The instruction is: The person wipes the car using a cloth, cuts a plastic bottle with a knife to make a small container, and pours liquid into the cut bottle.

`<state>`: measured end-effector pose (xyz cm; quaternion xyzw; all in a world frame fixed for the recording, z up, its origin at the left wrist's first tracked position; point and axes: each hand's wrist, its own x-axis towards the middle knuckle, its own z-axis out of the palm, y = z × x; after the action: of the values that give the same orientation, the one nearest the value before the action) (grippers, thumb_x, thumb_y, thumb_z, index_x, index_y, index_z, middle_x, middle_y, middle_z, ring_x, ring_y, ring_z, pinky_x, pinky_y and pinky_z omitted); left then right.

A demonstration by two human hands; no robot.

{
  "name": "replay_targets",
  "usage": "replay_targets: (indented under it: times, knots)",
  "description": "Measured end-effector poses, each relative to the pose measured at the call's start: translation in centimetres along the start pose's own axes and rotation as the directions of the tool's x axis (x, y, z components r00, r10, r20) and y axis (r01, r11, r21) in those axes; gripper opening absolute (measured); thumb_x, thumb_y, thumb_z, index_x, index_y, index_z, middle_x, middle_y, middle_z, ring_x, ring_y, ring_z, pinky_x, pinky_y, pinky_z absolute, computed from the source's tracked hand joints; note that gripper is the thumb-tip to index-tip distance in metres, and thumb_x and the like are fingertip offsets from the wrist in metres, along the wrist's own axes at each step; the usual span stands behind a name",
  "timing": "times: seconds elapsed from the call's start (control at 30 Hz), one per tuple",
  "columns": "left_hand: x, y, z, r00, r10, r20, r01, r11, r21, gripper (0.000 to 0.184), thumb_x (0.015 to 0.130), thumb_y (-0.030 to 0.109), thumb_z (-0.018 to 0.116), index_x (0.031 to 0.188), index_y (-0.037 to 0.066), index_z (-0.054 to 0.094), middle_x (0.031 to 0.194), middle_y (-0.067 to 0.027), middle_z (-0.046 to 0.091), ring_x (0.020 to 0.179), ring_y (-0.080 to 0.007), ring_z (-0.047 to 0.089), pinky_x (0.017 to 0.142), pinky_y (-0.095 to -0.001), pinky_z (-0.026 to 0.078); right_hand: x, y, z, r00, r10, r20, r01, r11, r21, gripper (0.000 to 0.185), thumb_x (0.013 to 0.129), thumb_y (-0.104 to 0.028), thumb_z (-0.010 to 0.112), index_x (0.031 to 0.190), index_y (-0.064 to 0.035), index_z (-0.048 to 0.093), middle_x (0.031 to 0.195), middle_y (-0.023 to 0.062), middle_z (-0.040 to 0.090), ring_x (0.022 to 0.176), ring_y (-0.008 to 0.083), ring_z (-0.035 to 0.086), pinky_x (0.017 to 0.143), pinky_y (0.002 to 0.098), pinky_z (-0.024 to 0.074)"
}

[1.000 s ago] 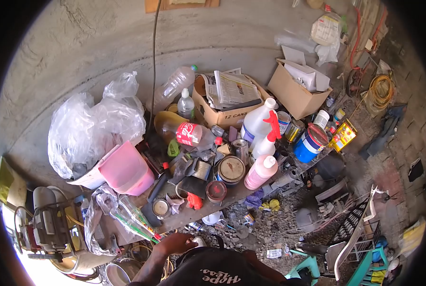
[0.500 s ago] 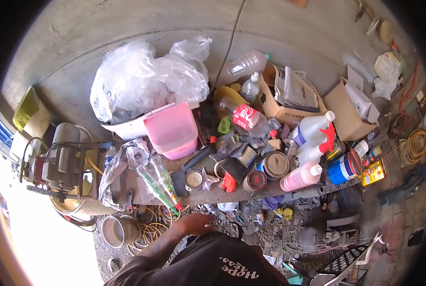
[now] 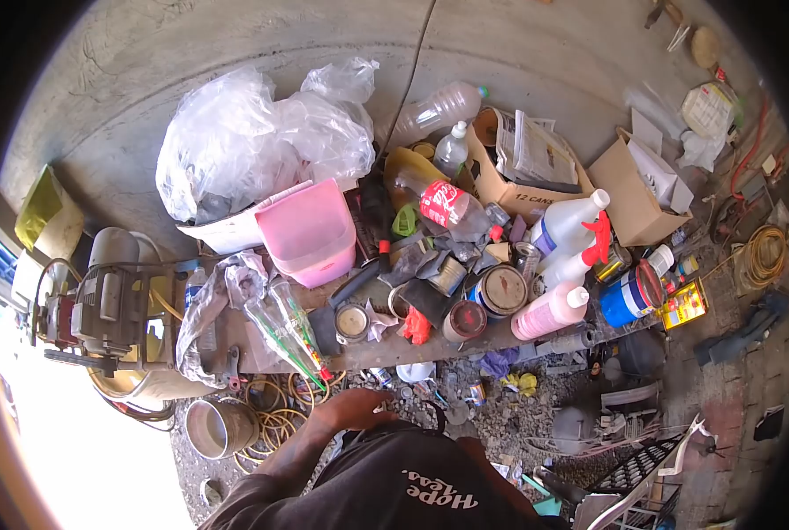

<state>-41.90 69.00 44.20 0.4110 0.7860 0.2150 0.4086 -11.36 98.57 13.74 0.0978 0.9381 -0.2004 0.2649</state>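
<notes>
My left hand (image 3: 356, 410) is held low in front of my dark shirt (image 3: 412, 468), over the littered ground just before the workbench (image 3: 386, 352). Its fingers are curled in, with a small pale spot at their tips; what they hold, if anything, I cannot make out. Nearest to this hand on the bench are clear plastic sleeves with green edges (image 3: 293, 331) and an open small can (image 3: 352, 322). Beyond them stands a pink plastic bin (image 3: 306, 234). My right hand is out of sight, the forearm hidden beside my body.
Paint cans (image 3: 500, 291), a pink bottle (image 3: 549, 314), a red-topped spray bottle (image 3: 580, 261) and a cola bottle (image 3: 452, 208) crowd the bench. Cardboard boxes (image 3: 527, 199) stand behind. A compressor (image 3: 103, 300) is at left. A bucket (image 3: 220, 428) and coiled hose (image 3: 280, 428) lie below.
The bench and its contents have shifted slightly left and up in view as my head turned a little. My left hand stays near my belly, its fingers slightly repositioned.
</notes>
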Motion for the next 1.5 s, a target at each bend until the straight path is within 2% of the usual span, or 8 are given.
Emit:
replay_targets:
  times: [0.3, 0.43, 0.53, 0.73, 0.8, 0.9, 1.4, 1.5]
  knots:
    - [0.4, -0.9, 0.8, 1.000, 0.003, -0.026, -0.002, 1.000, 0.028, 0.055, 0.093, 0.046, 0.053, 0.135, 0.010, 0.050, 0.112, -0.0194, 0.066, 0.105, -0.0362, 0.062, 0.093, -0.0441, 0.047, -0.7, -0.9, -1.2, 0.984, -0.067, -0.167, 0.095, 0.982, 0.161, 0.030, 0.086, -0.031, 0.050, 0.092, -0.0085, 0.069, 0.097, 0.0153, 0.069, 0.093, 0.0355, 0.064, 0.080, 0.0457, 0.0499]
    - [-0.1, -0.1, 0.2, 1.000, -0.016, -0.002, 0.016, 1.000, 0.007, 0.055, 0.093, 0.047, 0.052, 0.134, 0.010, 0.051, 0.115, -0.0210, 0.064, 0.109, -0.0371, 0.060, 0.095, -0.0455, 0.046, -0.3, -0.6, -1.7, 0.995, -0.100, -0.015, 0.101, 0.994, 0.033, 0.029, 0.083, -0.030, 0.053, 0.095, -0.0097, 0.068, 0.096, 0.0172, 0.068, 0.092, 0.0359, 0.064, 0.078, 0.0467, 0.0498]
    - [-0.3, -0.2, 0.5, 0.999, -0.037, 0.001, 0.037, 0.999, 0.005, 0.056, 0.093, 0.048, 0.052, 0.135, 0.011, 0.050, 0.114, -0.0212, 0.064, 0.109, -0.0377, 0.060, 0.094, -0.0455, 0.046, 0.2, 0.7, 0.0, 0.951, -0.233, -0.202, 0.250, 0.966, 0.064, 0.026, 0.083, -0.030, 0.054, 0.093, -0.0100, 0.067, 0.090, 0.0179, 0.067, 0.090, 0.0368, 0.064, 0.076, 0.0486, 0.0496]
    - [-0.4, 0.1, 0.4, 0.996, -0.087, 0.026, 0.087, 0.996, 0.002, 0.056, 0.093, 0.048, 0.052, 0.133, 0.009, 0.051, 0.113, -0.0211, 0.064, 0.108, -0.0389, 0.059, 0.094, -0.0462, 0.046, 0.8, -0.3, -1.1, 0.999, -0.033, 0.017, 0.032, 0.999, 0.037, 0.027, 0.084, -0.031, 0.052, 0.083, -0.0076, 0.067, 0.087, 0.0182, 0.067, 0.088, 0.0377, 0.065, 0.077, 0.0501, 0.0495]
    - [-0.3, -0.6, 1.3, 0.998, -0.060, -0.027, 0.060, 0.998, -0.021, 0.056, 0.093, 0.048, 0.052, 0.133, 0.009, 0.052, 0.114, -0.0212, 0.064, 0.108, -0.0390, 0.059, 0.093, -0.0465, 0.046, 0.6, -2.9, -3.4, 0.939, 0.314, 0.143, -0.317, 0.948, 0.002, 0.031, 0.086, -0.031, 0.049, 0.083, -0.0068, 0.068, 0.090, 0.0196, 0.067, 0.090, 0.0393, 0.064, 0.080, 0.0500, 0.0489]
    - [-0.5, -1.2, 2.1, 0.991, -0.036, -0.130, 0.029, 0.998, -0.052, 0.054, 0.093, 0.047, 0.052, 0.128, 0.006, 0.055, 0.113, -0.0213, 0.063, 0.107, -0.0392, 0.059, 0.092, -0.0475, 0.046, 2.8, 5.9, 6.8, 0.978, 0.061, -0.202, 0.008, 0.946, 0.323, 0.031, 0.086, -0.031, 0.048, 0.084, -0.0068, 0.068, 0.089, 0.0186, 0.067, 0.092, 0.0388, 0.064, 0.081, 0.0490, 0.0485]
    - [-3.6, -1.7, 1.5, 0.985, -0.165, -0.044, 0.159, 0.981, -0.114, 0.047, 0.090, 0.045, 0.055, 0.112, 0.003, 0.063, 0.105, -0.0219, 0.066, 0.102, -0.0376, 0.062, 0.088, -0.0461, 0.047, 2.6, 4.6, 2.7, 0.994, -0.104, -0.031, 0.107, 0.988, 0.114, 0.032, 0.087, -0.031, 0.048, 0.087, -0.0072, 0.069, 0.094, 0.0182, 0.067, 0.095, 0.0368, 0.063, 0.084, 0.0477, 0.0477]
    - [-3.8, -2.3, 2.1, 0.983, -0.159, -0.088, 0.149, 0.982, -0.116, 0.048, 0.090, 0.044, 0.056, 0.113, 0.003, 0.062, 0.106, -0.0216, 0.065, 0.104, -0.0372, 0.061, 0.090, -0.0459, 0.047, 4.2, 8.7, 8.0, 0.981, -0.112, -0.159, 0.156, 0.942, 0.297, 0.032, 0.087, -0.032, 0.049, 0.089, -0.0062, 0.069, 0.093, 0.0180, 0.067, 0.096, 0.0356, 0.063, 0.085, 0.0459, 0.0478]
